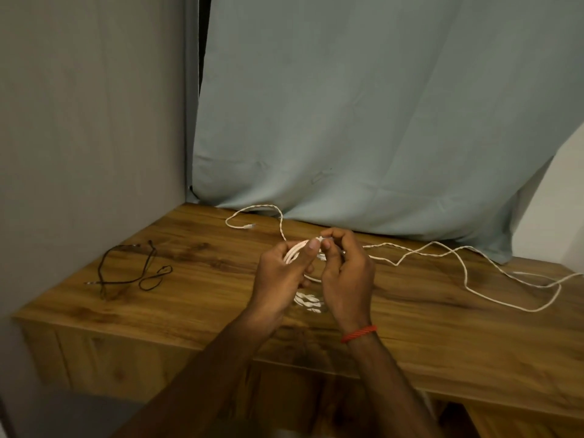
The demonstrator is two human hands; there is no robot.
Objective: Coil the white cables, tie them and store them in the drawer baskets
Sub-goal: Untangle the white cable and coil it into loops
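A white twisted cable (464,267) lies in loose bends across the wooden tabletop (205,273). Part of it is gathered into a small coil (294,252) held just above the table's middle. My left hand (281,273) grips that coil, thumb on top of the loops. My right hand (344,273) pinches the cable at the top of the coil, right beside the left thumb. The coil's lower loops (308,302) show between my wrists. One free end with a small plug (249,226) lies at the back near the curtain. No drawer basket is in view.
A thin black cable (132,273) lies tangled on the left part of the table. A pale blue curtain (363,121) hangs behind the table, its hem on the back edge. A grey wall (88,137) closes the left side. Wooden drawer fronts (110,355) sit below the table's front edge.
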